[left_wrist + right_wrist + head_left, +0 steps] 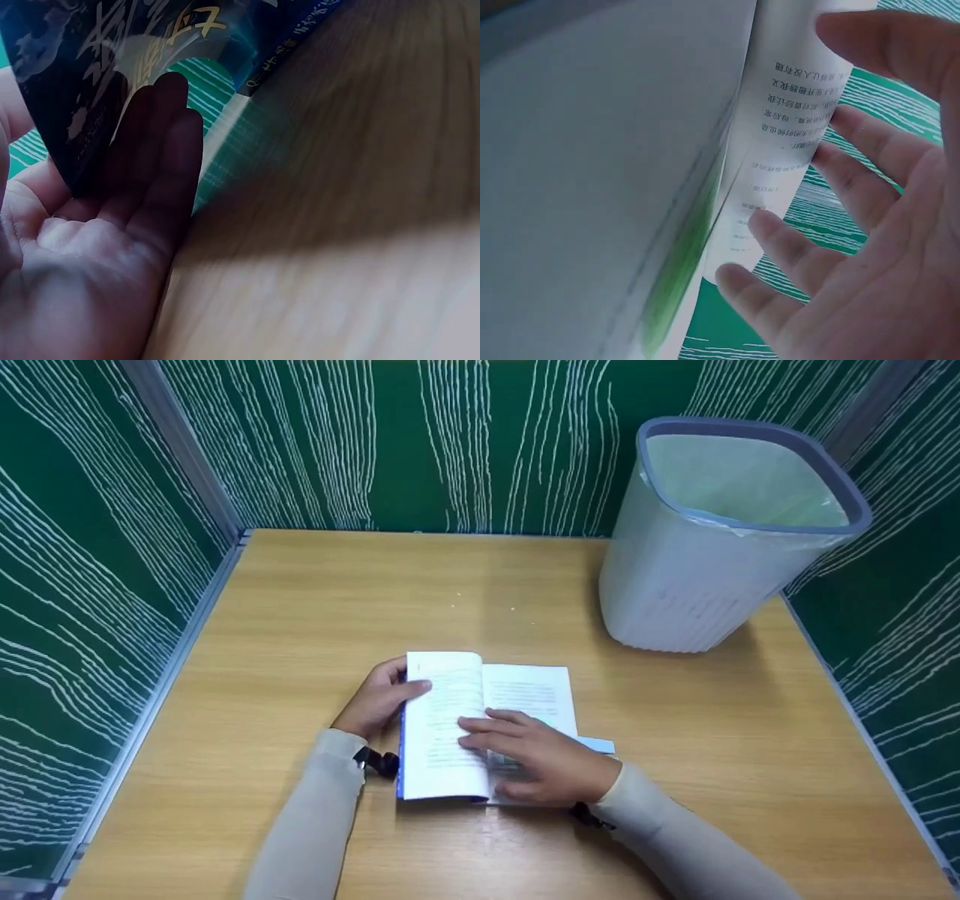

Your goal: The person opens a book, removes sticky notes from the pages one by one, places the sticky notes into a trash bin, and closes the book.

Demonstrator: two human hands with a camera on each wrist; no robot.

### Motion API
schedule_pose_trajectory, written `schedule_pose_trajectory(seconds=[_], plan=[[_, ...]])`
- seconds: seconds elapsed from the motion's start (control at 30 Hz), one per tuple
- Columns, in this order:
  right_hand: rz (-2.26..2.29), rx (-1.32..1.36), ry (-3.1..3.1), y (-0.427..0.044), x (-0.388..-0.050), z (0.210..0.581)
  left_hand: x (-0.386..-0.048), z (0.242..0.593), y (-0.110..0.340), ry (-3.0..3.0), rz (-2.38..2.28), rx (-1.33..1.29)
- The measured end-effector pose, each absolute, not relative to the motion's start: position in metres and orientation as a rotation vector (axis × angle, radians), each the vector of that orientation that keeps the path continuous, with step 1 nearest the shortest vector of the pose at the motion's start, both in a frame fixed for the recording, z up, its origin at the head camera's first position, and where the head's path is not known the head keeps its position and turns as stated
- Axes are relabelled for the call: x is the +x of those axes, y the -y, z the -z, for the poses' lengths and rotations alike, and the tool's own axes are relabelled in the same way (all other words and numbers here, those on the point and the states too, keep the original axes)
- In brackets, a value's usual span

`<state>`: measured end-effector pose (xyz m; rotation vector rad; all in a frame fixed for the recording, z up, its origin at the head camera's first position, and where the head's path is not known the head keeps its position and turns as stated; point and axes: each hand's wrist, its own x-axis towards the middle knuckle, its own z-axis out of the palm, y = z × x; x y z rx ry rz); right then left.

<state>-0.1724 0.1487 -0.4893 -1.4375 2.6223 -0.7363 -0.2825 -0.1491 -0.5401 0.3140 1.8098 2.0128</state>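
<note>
An open book (450, 735) with printed pages and a dark blue cover (67, 60) lies near the front middle of the table. My left hand (381, 697) grips its left edge, thumb on the page and fingers behind the cover. Across the middle of the book, my right hand (540, 757) spreads its relaxed fingers over the pages, fingertips by the inner fold. A light blue strip (596, 745) sticks out at the book's right side, partly hidden by that hand. In the right wrist view a green patch (679, 277) shows beside the pages; its kind is unclear.
A white waste bin (675, 570) with a grey rim and a liner bag stands at the table's back right. Small white specks (512, 608) lie on the wooden table (300, 600) beyond the book. Green panels (397, 450) with white lines enclose the back and sides.
</note>
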Motion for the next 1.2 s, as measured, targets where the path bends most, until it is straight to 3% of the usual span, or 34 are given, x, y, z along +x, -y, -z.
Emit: schedule_pose_trajectory(seconds=[0.4, 1.2], plan=[[0.636, -1.031, -2.652, -0.163, -0.179, 0.491, -0.287, 0.539, 0.151, -1.788, -2.016, 0.399], [0.550, -0.747, -2.663, -0.173, -0.191, 0.489, -0.284, 0.540, 0.148, -1.951, -1.939, 0.386]])
